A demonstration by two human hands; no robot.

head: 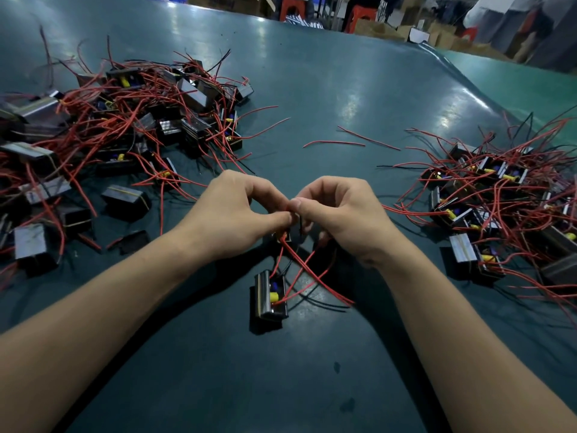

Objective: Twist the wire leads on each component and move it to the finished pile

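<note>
A small metal-cased component (269, 295) with yellow and blue parts lies on the dark green table (312, 89) just below my hands. Its red wire leads (307, 273) run up from it and cross between my wrists. My left hand (231, 210) and my right hand (340, 210) meet fingertip to fingertip above it, and both pinch the upper ends of the leads. A second small piece (282, 237) shows partly under my left thumb. What the fingers cover of the wire ends is hidden.
A big heap of components with red wires (103, 135) fills the left of the table. Another heap (499, 207) lies at the right. Two loose red wires (349, 140) lie in the middle, beyond my hands. Stools and boxes stand past the far edge.
</note>
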